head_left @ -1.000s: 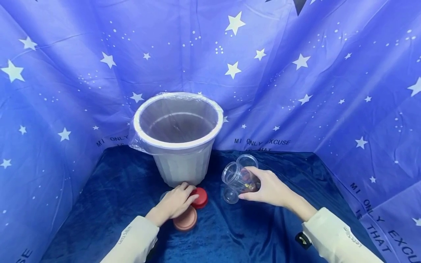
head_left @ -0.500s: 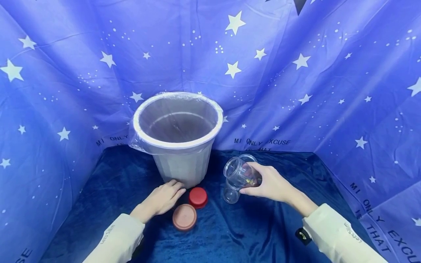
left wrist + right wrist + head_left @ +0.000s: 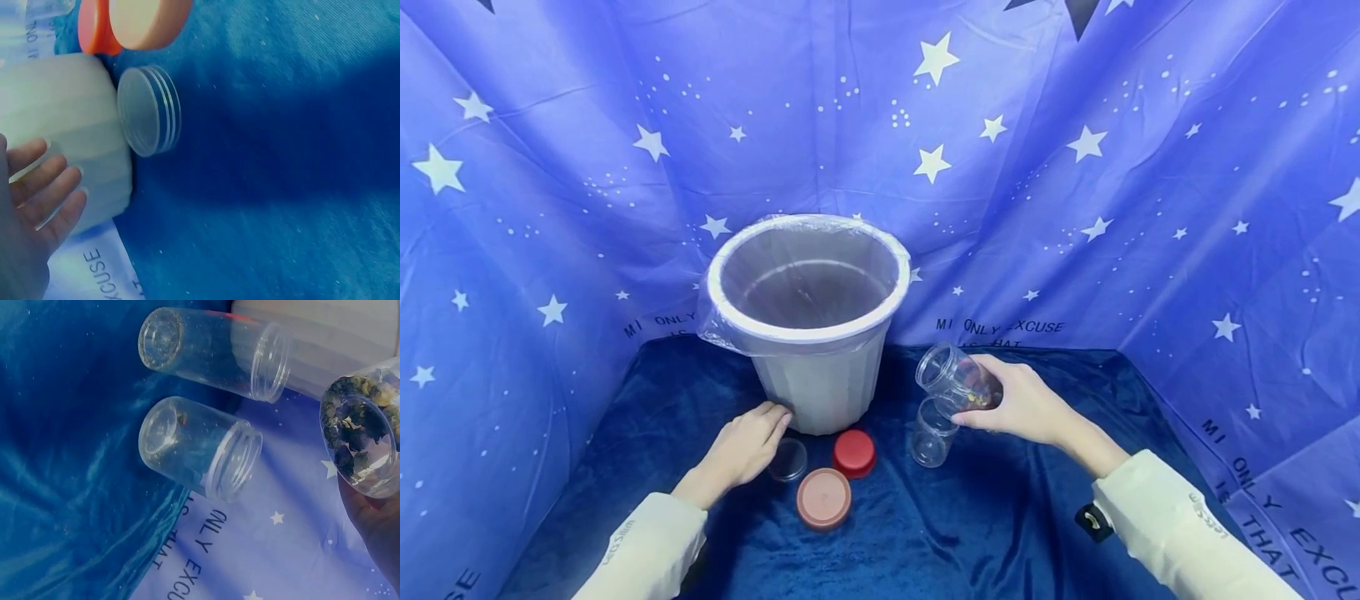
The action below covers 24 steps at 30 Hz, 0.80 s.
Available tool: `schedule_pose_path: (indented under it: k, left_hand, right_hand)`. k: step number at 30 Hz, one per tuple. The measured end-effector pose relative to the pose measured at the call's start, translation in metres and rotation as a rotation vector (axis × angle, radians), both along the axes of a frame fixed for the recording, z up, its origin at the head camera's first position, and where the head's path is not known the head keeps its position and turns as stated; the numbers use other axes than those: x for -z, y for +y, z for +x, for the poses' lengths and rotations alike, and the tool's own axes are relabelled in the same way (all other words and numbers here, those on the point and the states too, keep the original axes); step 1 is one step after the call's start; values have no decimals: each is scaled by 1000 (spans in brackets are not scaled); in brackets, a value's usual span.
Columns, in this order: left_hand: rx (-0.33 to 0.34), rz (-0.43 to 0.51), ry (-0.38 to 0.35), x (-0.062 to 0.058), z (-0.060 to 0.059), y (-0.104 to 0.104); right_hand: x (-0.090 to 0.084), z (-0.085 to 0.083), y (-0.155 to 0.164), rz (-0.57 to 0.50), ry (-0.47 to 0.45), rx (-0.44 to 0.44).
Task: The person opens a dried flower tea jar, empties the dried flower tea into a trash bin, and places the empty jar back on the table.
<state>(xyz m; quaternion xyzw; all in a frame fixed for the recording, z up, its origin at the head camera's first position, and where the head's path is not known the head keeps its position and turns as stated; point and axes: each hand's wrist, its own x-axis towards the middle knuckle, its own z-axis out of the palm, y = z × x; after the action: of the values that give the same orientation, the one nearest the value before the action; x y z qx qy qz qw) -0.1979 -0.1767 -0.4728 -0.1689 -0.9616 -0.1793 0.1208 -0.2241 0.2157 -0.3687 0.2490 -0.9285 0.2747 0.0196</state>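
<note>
R hand [image 3: 1026, 408] has its grip round a clear jar [image 3: 961, 383], fingers and thumb curled on the body, jar tipped w/ open mouth aimed up-left toward the white bin [image 3: 808, 321]. Held that way probably so the contents slide toward the mouth; jar sits right of the bin, off the desk [image 3: 985, 533], not yet over the rim. Just below it, a second clear jar [image 3: 932, 433] stands upright on the blue cloth, lidless.

L hand [image 3: 741, 446] lies flat, fingers straight and relaxed, holding nothing; fingertips touch the bin's base at near left, likely steadying it. Beside that hand: clear lid [image 3: 788, 460], red lid [image 3: 853, 452], pinkish lid [image 3: 823, 497], grouped near the bin foot, well apart from the jars — lids off and out of the way.

Views differ: R wrist cam shows the held jar [image 3: 369, 434] packed w/ dark dried bits, some yellowish, which head cam only hints at. It also shows two empty jars [image 3: 200, 447], [image 3: 215, 353] standing; head cam shows only one clearly. L wrist cam shows the clear lid [image 3: 150, 111] close up w/ its thread ridges, touching or just beside the bin wall [image 3: 62, 131] — can't tell which.
</note>
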Motion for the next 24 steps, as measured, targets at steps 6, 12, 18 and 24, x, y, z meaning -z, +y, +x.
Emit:
schedule_pose_path:
  k: [6, 12, 18, 24]
  left_hand:
    - [-127, 171, -103, -5, -3, -15]
    - [-246, 447, -252, -15, -8, -29]
    - [-302, 627, -324, -33, -14, -37]
    - [-356, 739, -316, -55, -23, -44]
  right_hand:
    - [-8, -7, 2, 6, -12, 16]
    - [-13, -15, 2, -9, -46, 37]
    - [-20, -20, -1, 3, -35, 36]
    - [-27, -26, -3, -4, -76, 64]
